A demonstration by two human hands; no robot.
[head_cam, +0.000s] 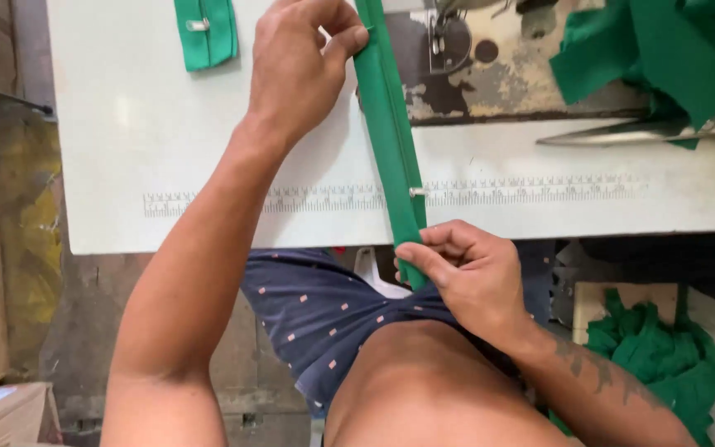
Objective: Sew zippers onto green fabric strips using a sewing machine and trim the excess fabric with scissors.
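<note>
Stretching across the white counter (167, 165) is a long green fabric zipper strip (391, 124) with a small metal slider, held taut between both hands. The left hand (299, 70) pinches the strip's far end between thumb and fingers, just left of the worn grey sewing machine bed (490, 79). The right hand (473, 273) grips the near end, which hangs just past the counter's front edge above the person's lap. A printed ruler scale (539, 192) on the counter runs under the strip. Left of the strip's far end lies a short folded green zipper piece (205, 33). Right of the strip, metal scissors (631, 132) rest beside a heap of green cloth (664, 50).
</note>
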